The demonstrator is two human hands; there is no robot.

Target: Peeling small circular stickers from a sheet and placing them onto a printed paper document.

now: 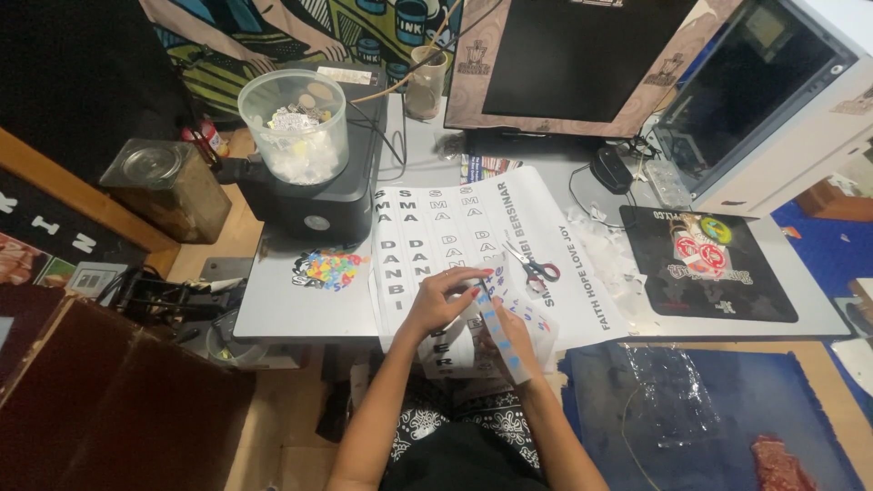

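Note:
A large white sheet printed with rows of black letters (pixel 455 236) lies on the grey desk (pixel 300 309). My left hand (pixel 446 298) pinches something small at its fingertips over the sheet's near edge. My right hand (pixel 514 332) holds a pale strip with blue marks (pixel 496 327) that runs from my fingers down past the desk edge. The two hands meet at the strip's upper end. Red-handled scissors (pixel 535 265) lie on the sheet just beyond my hands.
A black printer (pixel 327 195) carrying a clear plastic tub (pixel 296 127) stands at the left. A black mouse pad with stickers (pixel 709 264), a mouse (pixel 611 168) and a monitor (pixel 582 64) fill the right. Paper scraps (pixel 605 241) litter the middle. A colourful sticker (pixel 329 270) lies near the printer.

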